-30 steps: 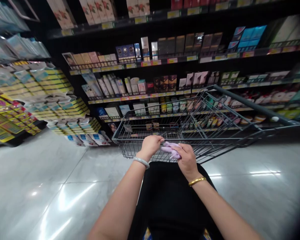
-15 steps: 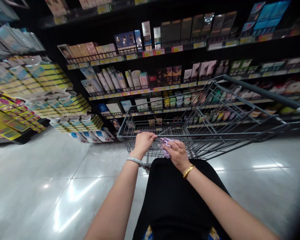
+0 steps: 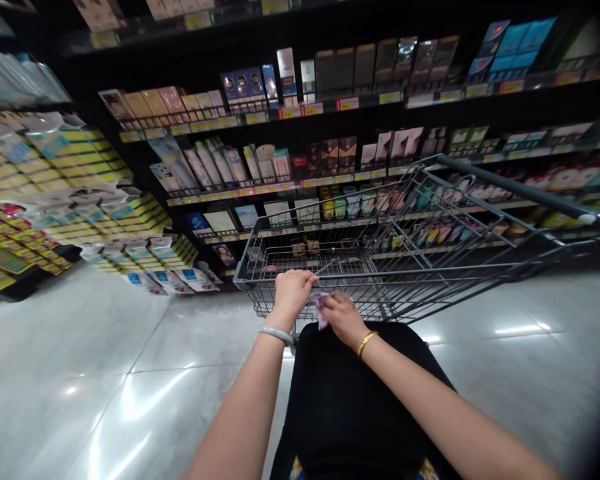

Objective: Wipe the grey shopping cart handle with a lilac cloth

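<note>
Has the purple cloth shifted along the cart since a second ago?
Yes. Judged against the shopping cart's left corner, the purple cloth in the right hand has moved left in the view, closer to that corner.

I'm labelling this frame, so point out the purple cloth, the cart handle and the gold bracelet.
Purple cloth (image 3: pixel 322 311), head view: the loose folds outside the grip.
Cart handle (image 3: pixel 513 189), head view: midway along the dark bar.
Gold bracelet (image 3: pixel 365 343), head view: the visible band.
</note>
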A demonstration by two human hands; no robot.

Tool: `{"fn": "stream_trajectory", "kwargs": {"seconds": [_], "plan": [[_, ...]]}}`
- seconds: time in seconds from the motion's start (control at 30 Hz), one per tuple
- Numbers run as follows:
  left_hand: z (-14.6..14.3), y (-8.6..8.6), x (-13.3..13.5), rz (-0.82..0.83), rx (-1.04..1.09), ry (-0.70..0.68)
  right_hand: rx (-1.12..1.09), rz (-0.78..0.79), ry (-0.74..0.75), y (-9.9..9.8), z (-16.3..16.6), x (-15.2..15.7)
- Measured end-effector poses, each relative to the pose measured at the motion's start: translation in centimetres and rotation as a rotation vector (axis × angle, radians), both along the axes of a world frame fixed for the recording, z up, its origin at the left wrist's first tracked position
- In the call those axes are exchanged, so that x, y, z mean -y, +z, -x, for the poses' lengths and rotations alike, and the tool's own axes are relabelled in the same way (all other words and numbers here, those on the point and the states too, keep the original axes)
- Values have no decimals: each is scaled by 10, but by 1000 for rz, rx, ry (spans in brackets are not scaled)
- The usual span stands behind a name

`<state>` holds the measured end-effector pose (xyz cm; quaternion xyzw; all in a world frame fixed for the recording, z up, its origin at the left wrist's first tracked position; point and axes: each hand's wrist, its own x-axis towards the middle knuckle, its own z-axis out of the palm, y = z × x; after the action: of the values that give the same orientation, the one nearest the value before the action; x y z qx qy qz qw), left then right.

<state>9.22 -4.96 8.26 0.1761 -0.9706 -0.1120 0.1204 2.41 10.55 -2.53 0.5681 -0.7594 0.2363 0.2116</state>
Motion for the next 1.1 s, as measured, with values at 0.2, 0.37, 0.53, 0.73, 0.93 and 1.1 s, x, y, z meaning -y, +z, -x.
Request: {"fn": "stream_trajectory", "kwargs": {"seconds": [0.2, 0.37, 0.53, 0.73, 0.93, 1.1], "plan": [[0, 1, -1, 16, -12, -11, 56, 164, -56, 27, -3, -3], [0, 1, 0, 26, -27, -15, -60, 110, -29, 37, 7, -16], [0, 2, 3, 36, -21, -24, -44, 173, -111, 36, 19, -46], [-2, 3, 4, 58, -18, -24, -51, 205, -209, 35, 38, -78], [-4, 7, 2, 63, -2, 3, -53, 333, -270, 62, 51, -99], [2, 9, -35, 66, -71, 83, 70, 298, -296, 66, 47, -92]]}}
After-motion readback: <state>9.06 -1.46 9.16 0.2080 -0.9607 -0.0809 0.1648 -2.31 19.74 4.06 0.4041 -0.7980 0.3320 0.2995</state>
